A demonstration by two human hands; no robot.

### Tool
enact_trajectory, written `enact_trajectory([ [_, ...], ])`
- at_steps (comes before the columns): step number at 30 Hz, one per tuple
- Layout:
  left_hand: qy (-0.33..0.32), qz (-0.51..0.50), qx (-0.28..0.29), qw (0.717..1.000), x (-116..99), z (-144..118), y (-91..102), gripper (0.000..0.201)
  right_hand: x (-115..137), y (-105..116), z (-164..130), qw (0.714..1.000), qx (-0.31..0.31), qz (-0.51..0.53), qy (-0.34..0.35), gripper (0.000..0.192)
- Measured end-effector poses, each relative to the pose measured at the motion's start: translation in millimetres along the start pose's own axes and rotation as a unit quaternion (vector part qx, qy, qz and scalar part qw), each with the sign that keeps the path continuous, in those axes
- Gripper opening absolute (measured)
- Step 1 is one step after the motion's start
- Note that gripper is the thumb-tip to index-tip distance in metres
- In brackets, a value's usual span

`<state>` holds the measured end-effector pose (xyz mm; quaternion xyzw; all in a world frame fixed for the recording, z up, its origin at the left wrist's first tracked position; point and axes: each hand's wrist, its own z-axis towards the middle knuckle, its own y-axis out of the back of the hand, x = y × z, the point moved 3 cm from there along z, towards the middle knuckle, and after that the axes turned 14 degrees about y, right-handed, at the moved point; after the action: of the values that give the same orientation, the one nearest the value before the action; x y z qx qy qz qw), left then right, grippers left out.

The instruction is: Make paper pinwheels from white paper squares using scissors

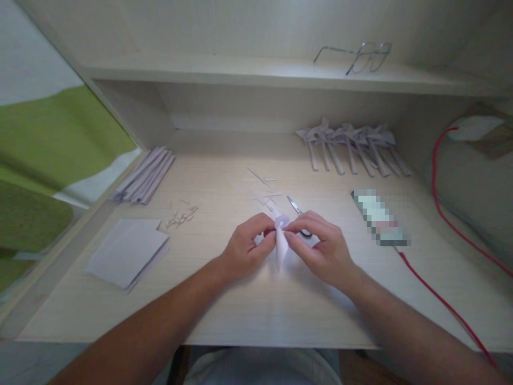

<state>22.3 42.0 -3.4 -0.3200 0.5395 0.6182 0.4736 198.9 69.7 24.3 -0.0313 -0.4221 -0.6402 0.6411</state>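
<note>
I pinch a small folded white paper piece [281, 243] between both hands, just above the middle of the pale wooden desk [248, 305]. My left hand [244, 246] grips its left edge with thumb and forefinger, and my right hand [320, 248] closes on the right edge, so the fold stays tight. Small steel scissors [296, 207] lie just behind my right fingers, partly hidden. Finished paper pinwheels [352, 147] lie in a row at the back right; folded strips [144, 174] and flat white sheets [126, 251] lie left. The shelf above holds what look like wire-framed glasses [363, 56].
</note>
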Motion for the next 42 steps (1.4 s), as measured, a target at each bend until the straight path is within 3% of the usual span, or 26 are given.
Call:
enact_trajectory([
  [8,-0.033,0.011,-0.030,0.999,-5,-1,-0.4,0.017,-1,-3,-3,0.999,0.003,0.028,-0.022,0.008],
  [15,-0.041,0.020,-0.020,0.999,-4,0,0.1,0.013,-5,-7,-4,0.998,0.016,0.053,-0.027,0.009],
  [37,-0.020,0.040,-0.035,0.998,-5,-2,-4.5,0.019,-10,-10,-4,0.995,0.007,0.091,-0.042,0.012],
  [42,-0.021,0.048,-0.029,0.998,-4,-1,-2.1,0.018,-13,-11,-3,0.988,0.010,0.129,-0.085,0.011],
])
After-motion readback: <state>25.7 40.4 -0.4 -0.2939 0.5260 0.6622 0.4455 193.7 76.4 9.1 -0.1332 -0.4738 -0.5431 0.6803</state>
